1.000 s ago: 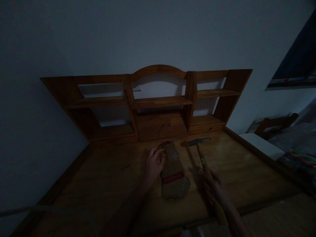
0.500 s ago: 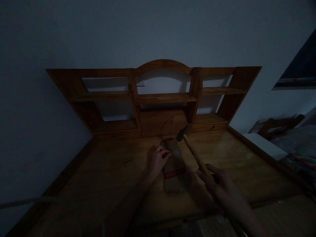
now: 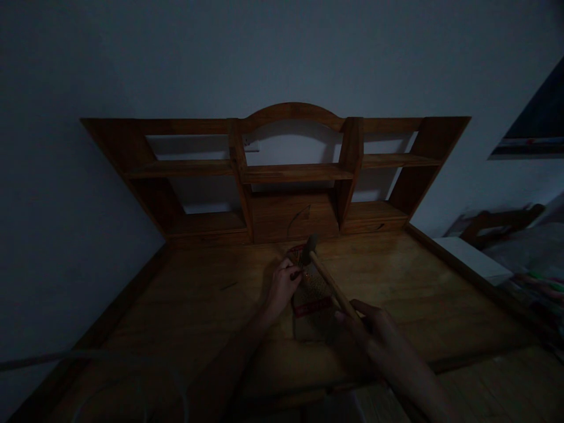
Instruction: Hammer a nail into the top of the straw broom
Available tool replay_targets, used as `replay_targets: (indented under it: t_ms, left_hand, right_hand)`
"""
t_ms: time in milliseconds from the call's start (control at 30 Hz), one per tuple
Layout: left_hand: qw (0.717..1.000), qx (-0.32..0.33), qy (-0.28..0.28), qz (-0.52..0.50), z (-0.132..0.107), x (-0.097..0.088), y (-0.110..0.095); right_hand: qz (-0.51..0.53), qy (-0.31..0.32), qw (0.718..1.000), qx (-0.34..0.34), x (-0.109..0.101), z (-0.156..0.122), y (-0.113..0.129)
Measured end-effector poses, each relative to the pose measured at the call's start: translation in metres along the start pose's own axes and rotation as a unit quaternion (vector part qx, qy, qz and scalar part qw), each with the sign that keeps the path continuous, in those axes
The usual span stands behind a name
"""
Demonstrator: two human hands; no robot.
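My right hand (image 3: 374, 329) is wrapped round the wooden handle of a hammer (image 3: 337, 289). The hammer's head is low over the far part of a worn block with red bands (image 3: 312, 329), close to my left fingers. In the dim light I cannot tell whether it touches anything. My left hand (image 3: 282, 285) rests at the block's left side, thumb and forefinger pinched together over its top. What they pinch is too small to make out; a tiny bright spot shows just right of the fingertips.
The block lies on a wooden desk (image 3: 189, 311) with a raised shelf unit (image 3: 295, 173) along its back. A thin dark strip (image 3: 228, 286) lies left of my hands. A thin bent wire (image 3: 297, 217) stands behind the block. A white surface (image 3: 471, 258) and a chair are at right.
My right hand has brought the hammer down and to the left, its head now nearer my left fingertips. My left hand has stayed in nearly the same place.
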State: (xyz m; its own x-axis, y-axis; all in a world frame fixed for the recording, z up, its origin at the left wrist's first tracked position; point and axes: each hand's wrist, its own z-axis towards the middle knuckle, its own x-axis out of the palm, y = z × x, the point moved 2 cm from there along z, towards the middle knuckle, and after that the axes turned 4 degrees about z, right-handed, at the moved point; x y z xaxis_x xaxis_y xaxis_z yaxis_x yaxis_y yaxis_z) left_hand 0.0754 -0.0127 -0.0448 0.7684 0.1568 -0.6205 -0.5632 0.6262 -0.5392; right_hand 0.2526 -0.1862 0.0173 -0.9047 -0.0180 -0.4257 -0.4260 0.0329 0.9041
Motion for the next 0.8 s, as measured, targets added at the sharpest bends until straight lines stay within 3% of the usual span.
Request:
replay_targets:
  t_ms: [333,500,800]
  left_hand:
    - [1.0,0.002,-0.003,0.007,0.0006,0.0025,0.0023]
    - [1.0,-0.001,0.0,0.009,0.0002,0.0016,0.0014]
    - [1.0,0.008,-0.004,0.026,0.0017,-0.0018,-0.0014]
  right_hand:
    - [-0.001,0.016,1.0,0.0,0.0009,0.0044,-0.0007]
    - [-0.038,-0.025,0.999,-0.016,-0.002,0.0033,0.0041]
    - [-0.069,-0.018,0.997,-0.01,-0.0014,0.003,0.0068]
